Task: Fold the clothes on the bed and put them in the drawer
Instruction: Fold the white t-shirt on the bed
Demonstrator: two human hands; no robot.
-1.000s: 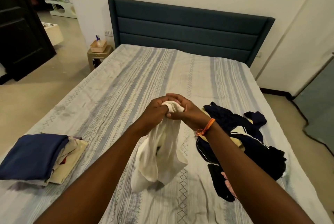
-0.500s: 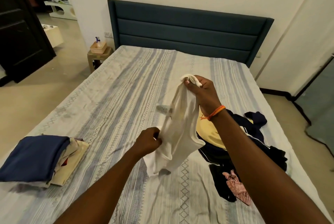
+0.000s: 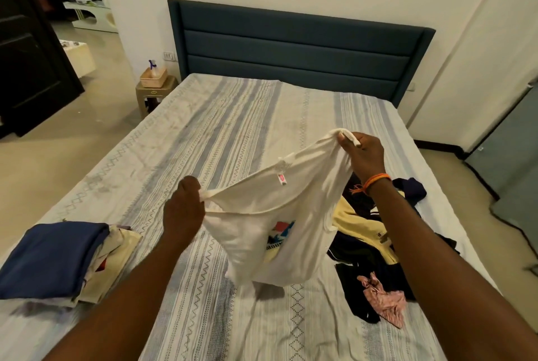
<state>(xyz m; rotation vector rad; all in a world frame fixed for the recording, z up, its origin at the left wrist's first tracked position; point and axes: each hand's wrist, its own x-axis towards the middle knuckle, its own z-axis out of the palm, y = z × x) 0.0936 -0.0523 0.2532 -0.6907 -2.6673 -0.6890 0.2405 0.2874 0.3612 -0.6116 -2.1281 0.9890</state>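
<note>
White shirt (image 3: 270,215) pinched by left hand (image 3: 183,209), right hand (image 3: 364,156); unfolded pile (image 3: 375,247) beneath.

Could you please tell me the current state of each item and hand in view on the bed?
White top: unfolded, held up over the bed, spread between both hands.
Left hand: grips one edge of the top.
Right hand: pinches the other edge, higher up.
Folded stack: folded, lying on the bed.
Unfolded pile: crumpled, not yet folded.
Dark door: open.
</note>
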